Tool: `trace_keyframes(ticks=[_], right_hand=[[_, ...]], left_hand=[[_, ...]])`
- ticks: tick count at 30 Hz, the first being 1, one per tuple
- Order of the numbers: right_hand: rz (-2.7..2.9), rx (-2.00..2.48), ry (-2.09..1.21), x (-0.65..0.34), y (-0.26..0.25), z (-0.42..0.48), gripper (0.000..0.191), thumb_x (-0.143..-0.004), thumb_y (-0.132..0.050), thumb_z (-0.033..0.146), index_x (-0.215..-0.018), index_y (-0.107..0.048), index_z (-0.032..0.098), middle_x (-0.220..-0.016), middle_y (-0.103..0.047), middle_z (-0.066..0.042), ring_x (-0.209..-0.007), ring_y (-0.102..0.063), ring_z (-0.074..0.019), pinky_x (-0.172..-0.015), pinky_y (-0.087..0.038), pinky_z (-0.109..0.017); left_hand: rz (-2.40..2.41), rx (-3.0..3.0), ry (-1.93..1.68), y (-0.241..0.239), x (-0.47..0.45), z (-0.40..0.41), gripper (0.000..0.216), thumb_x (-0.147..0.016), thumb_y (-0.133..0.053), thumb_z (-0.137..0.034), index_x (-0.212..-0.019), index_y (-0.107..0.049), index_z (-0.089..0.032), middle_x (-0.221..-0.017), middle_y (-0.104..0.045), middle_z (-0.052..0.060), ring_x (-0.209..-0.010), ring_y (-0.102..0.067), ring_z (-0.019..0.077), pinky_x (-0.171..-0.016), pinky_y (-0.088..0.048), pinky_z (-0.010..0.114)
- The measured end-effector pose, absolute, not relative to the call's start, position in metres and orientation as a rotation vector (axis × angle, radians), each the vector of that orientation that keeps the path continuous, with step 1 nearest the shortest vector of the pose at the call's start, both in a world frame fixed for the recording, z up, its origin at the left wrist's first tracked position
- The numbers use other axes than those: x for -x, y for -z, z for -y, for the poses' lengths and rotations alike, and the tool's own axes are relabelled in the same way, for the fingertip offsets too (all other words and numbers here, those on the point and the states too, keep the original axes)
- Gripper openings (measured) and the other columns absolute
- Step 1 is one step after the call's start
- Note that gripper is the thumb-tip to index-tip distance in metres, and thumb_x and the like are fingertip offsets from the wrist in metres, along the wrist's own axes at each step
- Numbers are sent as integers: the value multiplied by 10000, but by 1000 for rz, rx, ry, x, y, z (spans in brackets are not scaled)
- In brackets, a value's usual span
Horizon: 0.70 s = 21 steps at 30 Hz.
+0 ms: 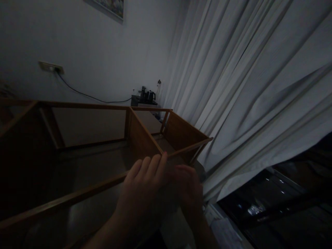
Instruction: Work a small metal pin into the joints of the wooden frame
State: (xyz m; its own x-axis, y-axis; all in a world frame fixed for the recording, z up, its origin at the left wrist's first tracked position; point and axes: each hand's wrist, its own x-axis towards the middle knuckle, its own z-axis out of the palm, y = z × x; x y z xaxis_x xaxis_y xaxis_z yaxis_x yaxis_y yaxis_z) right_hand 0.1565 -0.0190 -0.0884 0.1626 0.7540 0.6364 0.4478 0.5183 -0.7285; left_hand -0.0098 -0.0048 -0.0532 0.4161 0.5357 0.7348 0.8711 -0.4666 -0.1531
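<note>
A brown wooden frame (90, 188) with upright divider panels spreads out before me, and its top is open. My left hand (145, 181) is closed over the near rail, its fingers resting at the spot where a divider panel (142, 133) meets that rail. Just right of it, my right hand (190, 188) is curled below the rail, with thumb and fingers drawn together. Dimness and the hand itself hide whatever it may hold. The end panel (184, 133) of the frame stands beyond both hands.
White curtains (249, 79) hang along the right, close to the frame's end. A small dark stand (135, 101) with a black kettle (150, 95) is at the back. A black cord (85, 94) runs there from a wall socket (51, 67). Dark glossy furniture (259, 197) lies at lower right.
</note>
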Motion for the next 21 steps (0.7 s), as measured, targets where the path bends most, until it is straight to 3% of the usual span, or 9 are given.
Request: trace_keyframes(ticks=[5,10,16,21], right_hand=[[1316,1029,-922,-156,81,15,368,-854,-678,580,-760,-642,226,-639,-645,-1,-567,-633,-150,-566,-535,-254],[1106,962,-1284,-158,86,16,416,-787,-732,618,-767,-603,223,-631,-604,17,-530,-558,-122,-555,-481,-242],[1310,1114,-1045,-166,73,22,330,-866,-691,512,-783,-585,210,-696,-557,22,-603,-498,-107,-562,-400,-217],[1552,1226,-550,-161,60,27,225,-946,-574,380,-798,-543,213,-698,-483,38,-626,-466,-120,-579,-390,-239]], left_hand=[[1217,2164,902,51,8,5,415,-879,-557,-212,-1280,-618,-123,-1030,-731,73,-841,-630,219,-725,-439,372],[1217,2124,911,51,6,5,414,-845,-579,-196,-1246,-645,-114,-977,-735,72,-789,-616,214,-696,-426,372],[1210,2120,898,51,6,5,427,-866,-488,-134,-1269,-631,-130,-995,-727,65,-796,-604,211,-701,-419,369],[1185,2071,961,52,5,4,392,-890,-448,-111,-1220,-658,-128,-917,-716,51,-757,-597,204,-683,-418,367]])
